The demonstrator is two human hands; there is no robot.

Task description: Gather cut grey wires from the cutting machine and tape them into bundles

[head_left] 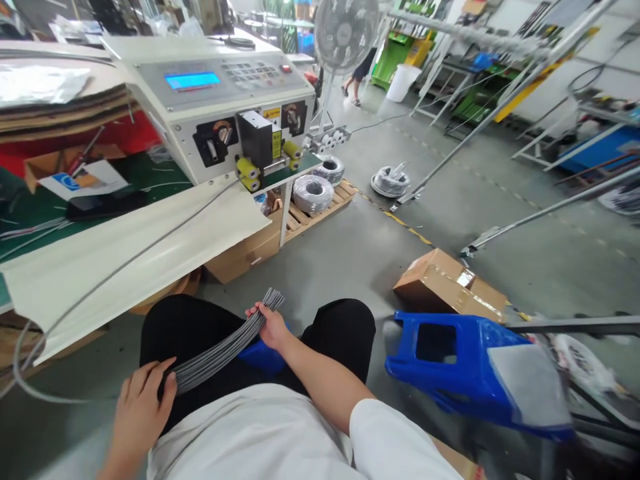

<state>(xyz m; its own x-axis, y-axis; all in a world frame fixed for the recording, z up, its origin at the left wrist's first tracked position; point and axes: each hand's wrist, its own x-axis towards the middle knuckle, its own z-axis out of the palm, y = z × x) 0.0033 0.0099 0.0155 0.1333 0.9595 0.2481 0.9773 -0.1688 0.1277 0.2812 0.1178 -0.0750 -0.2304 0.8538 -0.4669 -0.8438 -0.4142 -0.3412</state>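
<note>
A bundle of thin grey cables (217,360) lies slantwise across my lap, bowed slightly downward. My right hand (273,327) is wrapped round it near its upper end, and the cut ends stick out past the fingers. At the lower end, my left hand (145,400) curves with fingers and thumb about the cables; the cable ends there are partly hidden. A single grey cable (145,253) runs from the cable-cutting machine (220,93) down over a cream sheet (150,247), loops at the left and passes towards my left hand.
A blue plastic stool (430,363) lies on its side at the right, beside a cardboard box (450,283). Wrapped cable coils (314,193) sit on a wooden pallet (340,198). A standing fan (345,33) and metal frame legs (450,147) are farther back; a person's legs (357,77) show there.
</note>
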